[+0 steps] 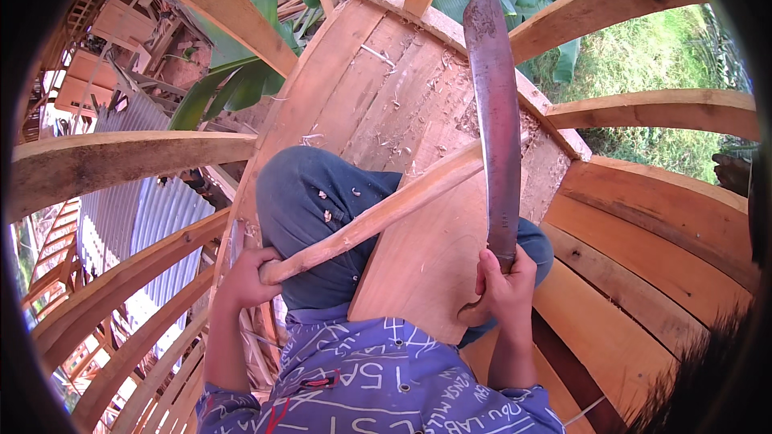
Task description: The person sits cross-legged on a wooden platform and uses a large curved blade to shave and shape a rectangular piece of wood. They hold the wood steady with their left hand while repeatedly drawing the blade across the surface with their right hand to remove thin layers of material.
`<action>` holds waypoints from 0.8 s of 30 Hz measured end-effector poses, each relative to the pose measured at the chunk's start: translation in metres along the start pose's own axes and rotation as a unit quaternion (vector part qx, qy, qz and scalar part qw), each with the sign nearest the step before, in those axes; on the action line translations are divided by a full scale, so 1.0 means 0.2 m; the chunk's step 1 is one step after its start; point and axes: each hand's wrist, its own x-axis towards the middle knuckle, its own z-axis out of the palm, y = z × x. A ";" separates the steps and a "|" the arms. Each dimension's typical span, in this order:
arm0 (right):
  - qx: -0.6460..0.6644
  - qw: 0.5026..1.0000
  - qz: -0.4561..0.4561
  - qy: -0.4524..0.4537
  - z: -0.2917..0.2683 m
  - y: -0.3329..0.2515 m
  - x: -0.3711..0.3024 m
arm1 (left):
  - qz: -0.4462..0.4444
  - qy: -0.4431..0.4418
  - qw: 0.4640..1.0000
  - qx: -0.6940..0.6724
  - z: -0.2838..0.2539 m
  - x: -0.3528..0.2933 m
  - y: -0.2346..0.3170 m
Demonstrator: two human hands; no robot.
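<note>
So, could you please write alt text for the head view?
A person's left hand grips a pale wooden stick while the right hand holds a machete, its blade in front of the stick's far end. Curved wooden ribs and planks surround them.

Left hand: clenched, positioned left; left forearm extends from the near side. Right hand: clenched, positioned right, about level with the left; right forearm extends likewise.
</note>
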 end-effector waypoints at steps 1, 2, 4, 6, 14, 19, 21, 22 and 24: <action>0.018 1.000 0.008 -0.005 -0.01 0.00 0.00 | -0.004 -0.002 1.000 0.000 0.00 -0.01 0.00; 0.021 1.000 0.005 -0.005 -0.03 0.00 0.00 | -0.007 -0.005 1.000 0.000 0.00 -0.01 0.01; 0.026 1.000 -0.001 -0.005 -0.05 -0.02 0.01 | -0.022 -0.017 1.000 -0.011 -0.01 0.00 0.04; 0.042 0.999 -0.025 0.022 -0.05 -0.03 0.03 | -0.049 -0.033 0.998 -0.030 -0.02 0.00 0.05; -0.045 0.998 0.004 -0.038 0.01 -0.03 -0.03 | -0.026 -0.045 0.998 -0.027 -0.04 0.02 0.01; -0.009 1.000 -0.001 0.010 0.00 -0.08 -0.02 | -0.016 -0.063 0.997 -0.029 -0.05 0.02 -0.02; 0.039 0.999 -0.004 0.009 0.01 -0.07 -0.02 | -0.017 -0.058 0.997 -0.038 -0.05 0.03 0.00; 0.005 1.000 0.000 -0.016 0.01 -0.05 -0.03 | -0.016 -0.058 0.998 -0.028 -0.05 0.03 0.00; -0.045 0.998 0.011 -0.036 0.01 -0.04 -0.05 | -0.015 -0.056 0.998 -0.008 -0.06 0.03 -0.01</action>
